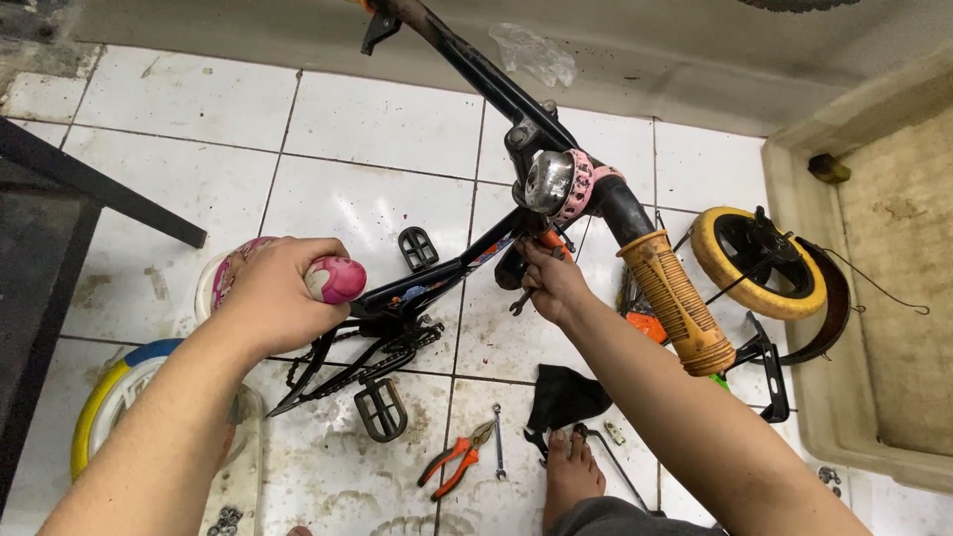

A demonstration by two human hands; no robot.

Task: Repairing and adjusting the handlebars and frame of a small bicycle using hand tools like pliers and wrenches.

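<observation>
A small black children's bicycle frame (437,278) stands on the tiled floor below me. My left hand (273,298) presses down on its pink and white saddle (333,280). My right hand (554,283) grips a tool with an orange handle (549,241) at the steering stem, just under the silver bell (548,182). The handlebar's orange rubber grip (678,301) sticks out in front of my right forearm. Black pedals (380,409) and the chain hang below the frame.
Orange-handled pliers (455,461) and a small spanner (497,442) lie on the floor near my bare foot (571,476). A yellow training wheel (759,263) lies at the right by a concrete ledge (794,328). A yellow and white wheel (109,397) sits lower left beside a dark table (60,199).
</observation>
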